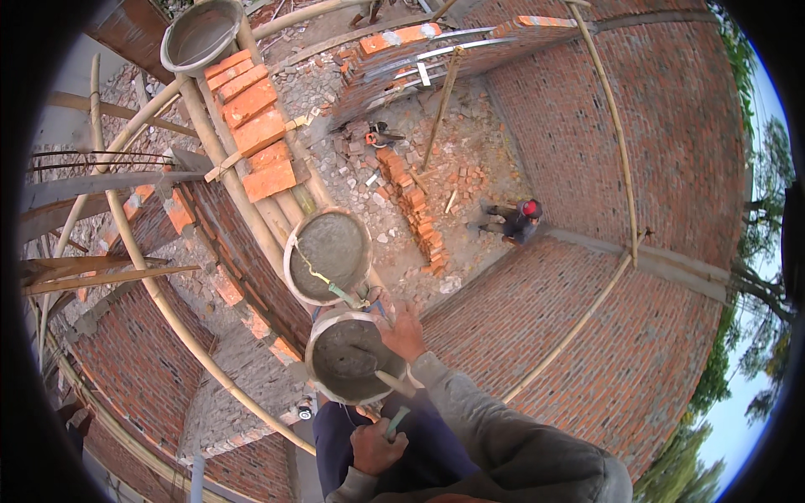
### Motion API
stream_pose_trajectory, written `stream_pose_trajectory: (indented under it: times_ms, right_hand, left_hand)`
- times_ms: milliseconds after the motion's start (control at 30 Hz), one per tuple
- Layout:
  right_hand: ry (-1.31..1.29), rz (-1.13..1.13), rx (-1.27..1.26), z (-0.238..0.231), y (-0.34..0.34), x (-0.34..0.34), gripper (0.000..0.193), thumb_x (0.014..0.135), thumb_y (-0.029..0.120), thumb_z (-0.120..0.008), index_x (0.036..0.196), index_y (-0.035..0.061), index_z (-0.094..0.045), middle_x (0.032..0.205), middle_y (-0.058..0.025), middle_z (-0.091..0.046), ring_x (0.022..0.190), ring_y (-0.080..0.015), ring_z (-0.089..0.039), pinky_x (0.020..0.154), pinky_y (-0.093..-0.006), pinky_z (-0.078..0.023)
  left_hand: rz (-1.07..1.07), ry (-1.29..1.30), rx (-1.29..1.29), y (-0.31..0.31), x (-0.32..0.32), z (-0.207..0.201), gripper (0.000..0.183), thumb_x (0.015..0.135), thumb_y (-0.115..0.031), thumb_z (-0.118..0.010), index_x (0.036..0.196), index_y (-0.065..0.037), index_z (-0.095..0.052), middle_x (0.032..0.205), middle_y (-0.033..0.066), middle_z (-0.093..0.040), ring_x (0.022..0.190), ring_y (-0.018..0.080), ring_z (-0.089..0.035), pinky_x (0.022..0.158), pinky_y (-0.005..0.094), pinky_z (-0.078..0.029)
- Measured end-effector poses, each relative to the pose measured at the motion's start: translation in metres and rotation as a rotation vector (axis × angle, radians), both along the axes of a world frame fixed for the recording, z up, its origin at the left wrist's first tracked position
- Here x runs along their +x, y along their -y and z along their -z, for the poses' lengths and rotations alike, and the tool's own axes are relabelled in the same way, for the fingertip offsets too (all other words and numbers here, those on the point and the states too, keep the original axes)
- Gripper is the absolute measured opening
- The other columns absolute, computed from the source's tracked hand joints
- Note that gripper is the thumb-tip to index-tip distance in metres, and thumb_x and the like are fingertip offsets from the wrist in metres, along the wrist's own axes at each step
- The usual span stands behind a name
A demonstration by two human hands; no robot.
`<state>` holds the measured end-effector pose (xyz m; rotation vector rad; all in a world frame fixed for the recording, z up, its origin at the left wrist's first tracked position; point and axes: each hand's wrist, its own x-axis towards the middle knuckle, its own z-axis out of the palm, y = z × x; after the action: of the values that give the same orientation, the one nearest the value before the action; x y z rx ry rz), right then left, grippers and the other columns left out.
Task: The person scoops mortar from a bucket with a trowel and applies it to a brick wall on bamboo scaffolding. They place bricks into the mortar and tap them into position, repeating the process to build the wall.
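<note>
Below me a near bucket holds wet grey mortar. My right hand reaches across to its right rim, fingers closed over the edge. A pale wooden handle slants over the rim from the mortar; whatever it joins is buried. Close to my lap, my left hand is closed around a short green handle, whose other end is hidden. Just beyond the near bucket stands a second mortar bucket, a cord with a green sleeve lying across it.
Orange bricks are stacked on bamboo poles ahead, beside another mortar bucket. Brick walls enclose a rubble-covered floor far below, with a brick row and a person in a red cap. A bamboo pole curves at left.
</note>
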<state>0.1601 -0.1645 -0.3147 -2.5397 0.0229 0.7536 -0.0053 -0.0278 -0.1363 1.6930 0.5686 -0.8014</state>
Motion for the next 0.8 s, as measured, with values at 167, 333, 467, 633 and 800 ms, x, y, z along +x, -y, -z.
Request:
stream_pose_trajectory:
  times_ms: [167,333,467,633,800]
  right_hand:
    - [-0.364,0.542,0.056,-0.067,0.014,-0.042,0.039,0.102,0.031,-0.075,0.121,-0.0011,-0.061,0.104,-0.0203,-0.063,0.089,-0.0332,-0.067,0.079,-0.0429,-0.058]
    - [-0.861,1.231,0.510,-0.119,0.021,-0.068,0.022,0.108,0.023,-0.069,0.107,0.0020,-0.064,0.076,-0.0012,-0.057,0.058,-0.0141,-0.055,0.058,-0.0359,-0.048]
    - [-0.990,1.400,0.769,-0.129,0.032,-0.078,0.015,0.110,0.018,-0.063,0.104,0.0050,-0.063,0.069,0.0045,-0.046,0.053,-0.0076,-0.040,0.053,-0.0297,-0.036]
    - [-0.877,1.371,0.719,-0.129,0.024,-0.097,0.016,0.112,0.019,-0.059,0.101,0.0067,-0.061,0.066,0.0063,-0.039,0.053,-0.0068,-0.037,0.051,-0.0302,-0.032]
    - [-0.634,1.356,0.702,-0.114,-0.002,-0.111,0.024,0.116,0.023,-0.051,0.102,0.0063,-0.061,0.066,0.0042,-0.042,0.050,-0.0071,-0.035,0.048,-0.0306,-0.034]
  left_hand:
    - [0.048,0.035,0.005,0.007,-0.005,0.003,0.031,0.078,-0.032,-0.079,0.070,-0.010,-0.059,0.061,0.0117,-0.062,0.062,0.0411,-0.066,0.062,0.0541,-0.051]
    - [0.068,0.056,0.004,0.017,-0.012,0.007,0.032,0.078,-0.029,-0.081,0.069,-0.008,-0.059,0.062,0.0137,-0.063,0.061,0.0410,-0.067,0.062,0.0527,-0.054]
    - [0.105,0.094,-0.024,0.018,-0.013,0.016,0.027,0.080,-0.031,-0.080,0.079,-0.009,-0.065,0.070,0.0147,-0.068,0.070,0.0424,-0.069,0.069,0.0548,-0.055]
    - [0.324,-0.054,-0.249,-0.016,0.019,0.028,0.029,0.085,-0.035,-0.076,0.099,-0.010,-0.077,0.083,0.0152,-0.074,0.085,0.0446,-0.073,0.081,0.0593,-0.057]
    - [0.455,0.406,-0.086,-0.038,0.098,0.043,0.037,0.086,-0.031,-0.075,0.113,-0.005,-0.074,0.111,0.0170,-0.072,0.122,0.0378,-0.068,0.107,0.0518,-0.053]
